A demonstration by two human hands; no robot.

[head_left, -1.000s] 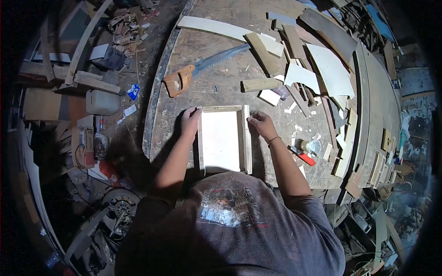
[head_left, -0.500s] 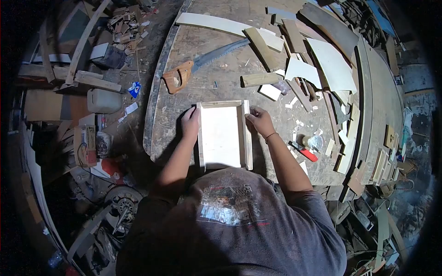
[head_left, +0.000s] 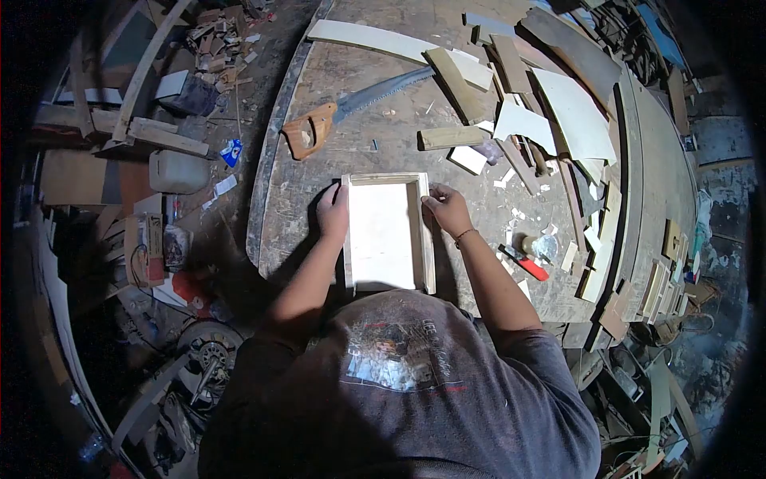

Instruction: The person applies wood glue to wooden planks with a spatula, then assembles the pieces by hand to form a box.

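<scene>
A shallow rectangular wooden box with a pale bottom and raised side strips lies on the worktable, its near end close to my shirt. My left hand grips its left side near the far corner. On the right side, my right hand holds the edge strip with thumb and fingers near the far corner. Beyond the box lies a handsaw with a wooden handle, its blade pointing right. The undersides of both hands are hidden.
Wood offcuts and white board pieces cover the table's right part. A red-handled tool lies beside a small container to the right of my right hand. A jerrycan stands left of the worktable.
The far end strip of the box and its right side have shifted very slightly, with both hands still on it. The view has also moved a little.
</scene>
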